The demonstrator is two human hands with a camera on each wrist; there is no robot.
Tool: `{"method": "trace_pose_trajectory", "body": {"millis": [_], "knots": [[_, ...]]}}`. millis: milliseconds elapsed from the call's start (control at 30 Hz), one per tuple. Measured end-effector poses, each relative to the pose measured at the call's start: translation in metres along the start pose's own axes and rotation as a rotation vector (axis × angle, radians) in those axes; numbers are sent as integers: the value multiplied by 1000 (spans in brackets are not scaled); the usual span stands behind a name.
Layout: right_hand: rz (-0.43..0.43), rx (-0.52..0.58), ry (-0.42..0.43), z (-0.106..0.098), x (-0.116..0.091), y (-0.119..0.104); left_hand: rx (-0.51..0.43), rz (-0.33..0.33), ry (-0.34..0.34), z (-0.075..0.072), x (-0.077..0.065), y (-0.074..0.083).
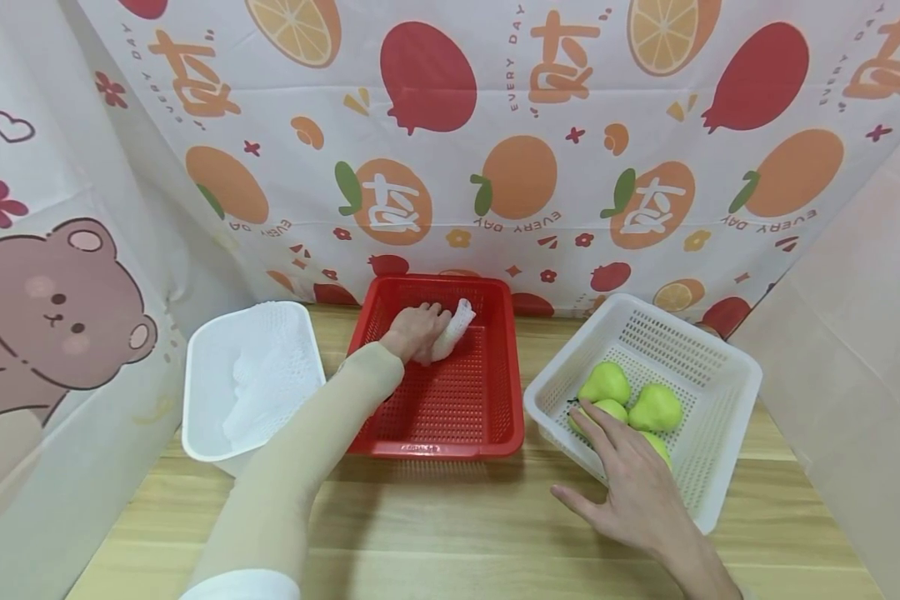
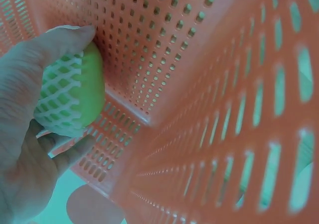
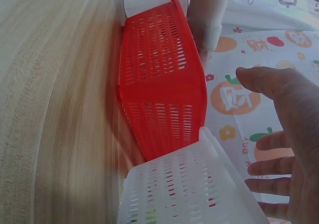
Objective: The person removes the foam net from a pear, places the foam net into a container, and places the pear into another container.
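Inside the red basket [image 1: 457,417], my left hand [image 1: 416,332] grips a green pear [image 2: 93,87] wrapped in a white foam net [image 1: 461,321]. Thumb and fingers lie around the netted pear in the left wrist view, and part of its bare green skin shows. My right hand [image 1: 633,483] hovers over the near left side of the white basket [image 1: 727,433], fingers spread and holding nothing. Beneath and ahead of it lie several green pears [image 1: 656,407] without nets; the hand partly covers some of them. Whether its fingertips touch a pear cannot be told.
At the left stands a white bin [image 1: 195,400] with white foam nets [image 1: 266,367] in it. All three containers stand on a wooden table [image 1: 450,533]. A fruit-print curtain [image 1: 450,192] hangs close behind them, and a bear-print sheet [image 1: 60,317] hangs at the left.
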State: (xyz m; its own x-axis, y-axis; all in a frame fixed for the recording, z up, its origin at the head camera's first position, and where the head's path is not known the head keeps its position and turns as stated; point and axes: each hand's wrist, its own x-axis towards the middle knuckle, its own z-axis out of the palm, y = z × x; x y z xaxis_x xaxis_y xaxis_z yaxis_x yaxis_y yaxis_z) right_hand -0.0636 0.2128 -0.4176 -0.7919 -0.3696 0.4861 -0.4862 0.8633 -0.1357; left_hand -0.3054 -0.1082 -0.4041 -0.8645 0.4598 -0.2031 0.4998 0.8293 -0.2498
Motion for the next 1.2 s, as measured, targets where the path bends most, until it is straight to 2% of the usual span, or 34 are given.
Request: {"method": "trace_pose_trajectory", "body": {"millis": [267,567,867,1200], "knots": [[-1,9,-2,-1,1,-1,18,10,23,0,-1,-3],[-5,12,-9,-2,4,-1,3,6,70,-10,-11,-5],[-12,12,-11,-3,5,-2,45,58,99,-22,-19,5],[-18,16,-9,-3,6,-3,69,73,114,-30,-26,12]]}}
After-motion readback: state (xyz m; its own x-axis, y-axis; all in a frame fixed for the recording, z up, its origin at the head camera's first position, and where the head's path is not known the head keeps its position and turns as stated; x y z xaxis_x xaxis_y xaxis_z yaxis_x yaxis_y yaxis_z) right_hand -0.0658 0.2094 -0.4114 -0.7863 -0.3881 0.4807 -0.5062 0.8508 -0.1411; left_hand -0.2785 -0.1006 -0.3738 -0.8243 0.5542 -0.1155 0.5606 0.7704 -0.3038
